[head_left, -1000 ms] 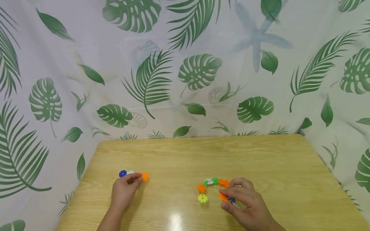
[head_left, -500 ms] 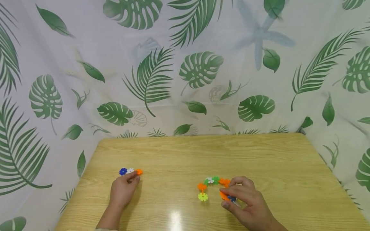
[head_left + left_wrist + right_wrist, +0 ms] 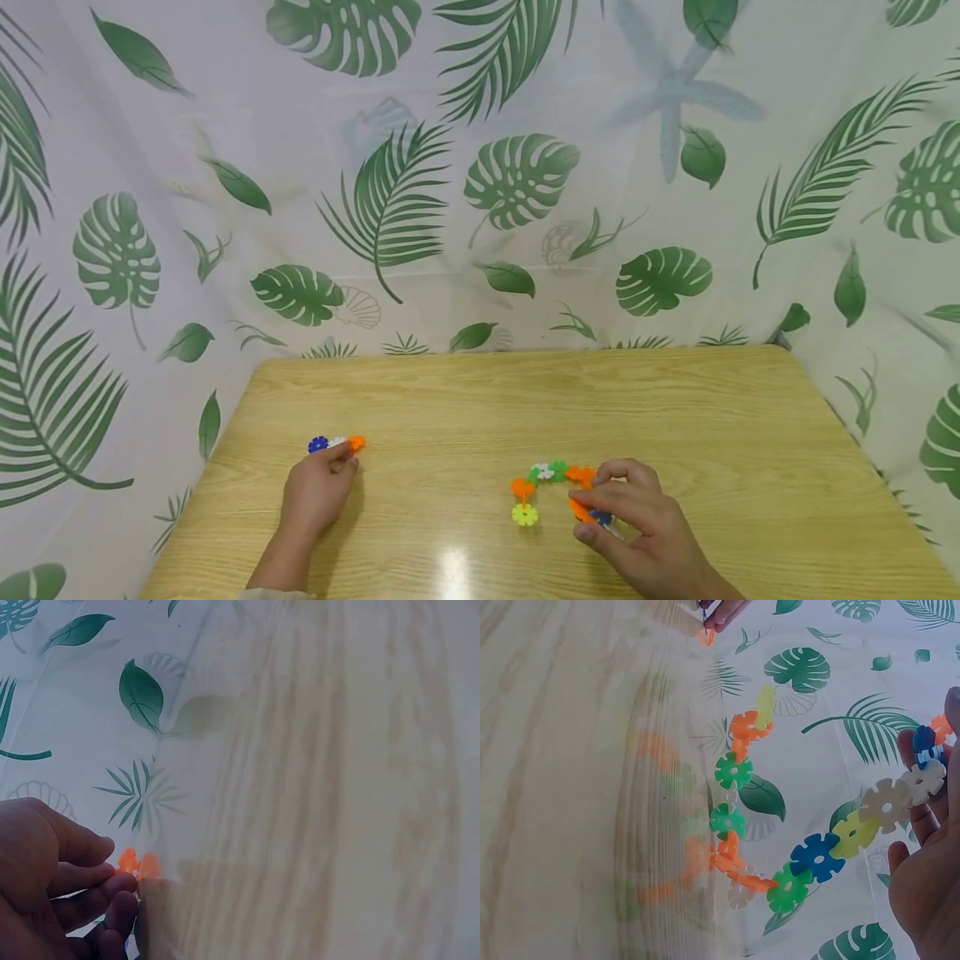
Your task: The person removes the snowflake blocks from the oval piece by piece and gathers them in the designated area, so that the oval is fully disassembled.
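Observation:
My left hand (image 3: 313, 493) is at the table's left side, fingertips pinching an orange snowflake disc (image 3: 357, 442). Next to that disc lie a white snowflake disc (image 3: 335, 441) and a blue snowflake disc (image 3: 318, 444). My right hand (image 3: 647, 527) holds one end of a long chain of interlocked snowflake discs, with an orange disc (image 3: 579, 511) and a blue disc (image 3: 600, 517) at its fingers. The chain curves away through orange, green and white pieces to a yellow disc (image 3: 525, 515). In the right wrist view, white discs (image 3: 886, 805) cross the fingers of my right hand.
The wood-grain table (image 3: 450, 408) has a rounded far edge against a white leaf-print cloth (image 3: 420, 217), which also hangs at both sides. A bright glare spot (image 3: 453, 571) shows on the near part of the tabletop.
My left hand has moved slightly left and away from me, bringing the orange disc from the right over beside the white one. My right hand and the chain hold nearly still.

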Motion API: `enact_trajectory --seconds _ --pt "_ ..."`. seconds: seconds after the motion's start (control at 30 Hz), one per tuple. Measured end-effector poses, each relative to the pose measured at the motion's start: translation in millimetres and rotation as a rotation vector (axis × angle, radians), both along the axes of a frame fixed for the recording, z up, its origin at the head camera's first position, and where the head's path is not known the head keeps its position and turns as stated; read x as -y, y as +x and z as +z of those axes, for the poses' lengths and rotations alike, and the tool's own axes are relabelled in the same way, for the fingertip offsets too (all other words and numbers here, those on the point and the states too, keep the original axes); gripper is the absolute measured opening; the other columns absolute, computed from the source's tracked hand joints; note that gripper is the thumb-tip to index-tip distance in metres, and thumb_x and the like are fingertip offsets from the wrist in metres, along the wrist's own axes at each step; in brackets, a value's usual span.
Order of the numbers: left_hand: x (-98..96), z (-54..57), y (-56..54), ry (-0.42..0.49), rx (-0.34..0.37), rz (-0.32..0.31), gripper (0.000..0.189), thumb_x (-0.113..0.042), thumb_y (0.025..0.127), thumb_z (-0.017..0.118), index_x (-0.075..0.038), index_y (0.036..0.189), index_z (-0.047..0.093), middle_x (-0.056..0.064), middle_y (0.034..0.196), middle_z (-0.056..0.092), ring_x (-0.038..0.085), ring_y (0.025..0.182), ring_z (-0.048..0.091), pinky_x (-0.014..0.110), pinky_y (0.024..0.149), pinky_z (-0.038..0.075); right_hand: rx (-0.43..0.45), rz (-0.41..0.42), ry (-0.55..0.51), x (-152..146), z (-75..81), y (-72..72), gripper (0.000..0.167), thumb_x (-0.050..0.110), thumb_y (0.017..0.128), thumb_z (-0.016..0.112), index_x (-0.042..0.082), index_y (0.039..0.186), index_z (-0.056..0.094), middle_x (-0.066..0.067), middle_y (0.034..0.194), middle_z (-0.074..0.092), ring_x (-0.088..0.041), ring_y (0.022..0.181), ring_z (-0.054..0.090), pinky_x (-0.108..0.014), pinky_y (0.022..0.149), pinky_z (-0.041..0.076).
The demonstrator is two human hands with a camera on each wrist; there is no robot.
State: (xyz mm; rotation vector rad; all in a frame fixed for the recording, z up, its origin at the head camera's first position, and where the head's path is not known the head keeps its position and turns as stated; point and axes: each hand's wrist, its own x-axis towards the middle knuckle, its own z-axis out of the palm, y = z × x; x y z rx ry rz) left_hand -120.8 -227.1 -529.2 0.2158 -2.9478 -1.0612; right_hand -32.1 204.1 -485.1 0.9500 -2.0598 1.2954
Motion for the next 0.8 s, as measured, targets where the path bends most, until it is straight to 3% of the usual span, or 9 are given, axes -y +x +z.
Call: enact_trajectory --seconds 0.27,0.37,0.53,0.6,0.8 --pt "3.1 3.8 2.6 -0.012 -0.004 -0.003 0.040 -0.021 0.100 0.064 0.002 0.133 0.068 0.014 0.119 0.074 0.017 0.064 0.052 0.033 0.057 0.040 0.010 -0.006 0.011 0 1.4 0.5 0.039 0.002 0.080 0.086 0.010 0.117 0.077 0.004 0.098 0.074 -0.023 0.107 0.053 -0.026 0.097 0.036" --pt "2.8 4.3 4.1 -0.003 -0.005 -0.001 0.039 -0.020 0.100 0.064 0.002 0.132 0.068 0.012 0.117 0.075 0.017 0.068 0.056 0.033 0.059 0.043 0.013 -0.008 0.014 1 2.7 0.7 0.040 0.002 0.080 0.086 0.011 0.117 0.077 0.006 0.099 0.074 -0.023 0.107 0.053 -0.025 0.096 0.036" --pt "-3.6 6.9 10.2 0.081 -0.016 0.021 0.035 -0.023 0.100 0.067 -0.005 0.129 0.071 0.006 0.113 0.075 0.020 0.090 0.071 0.031 0.067 0.054 0.006 0.003 0.002 2 2.1 0.4 0.038 0.003 0.080 0.086 0.010 0.117 0.077 0.007 0.097 0.073 -0.023 0.106 0.053 -0.026 0.097 0.036" --pt "-9.9 11.2 14.0 0.130 -0.031 0.021 0.032 -0.023 0.100 0.068 -0.007 0.127 0.073 0.004 0.112 0.075 0.022 0.095 0.072 0.031 0.069 0.056 0.004 0.010 -0.005 3 1.5 0.0 0.038 0.003 0.080 0.086 0.009 0.117 0.076 0.007 0.097 0.074 -0.023 0.106 0.053 -0.026 0.097 0.036" --pt "-38.0 34.1 25.8 0.254 -0.092 -0.024 0.020 -0.020 0.099 0.071 -0.013 0.117 0.078 -0.001 0.104 0.075 0.015 0.091 0.067 0.029 0.071 0.054 0.025 0.024 0.007 2 -0.5 -0.9 0.043 0.003 0.080 0.087 0.010 0.120 0.076 0.008 0.099 0.073 -0.022 0.108 0.053 -0.025 0.098 0.037"
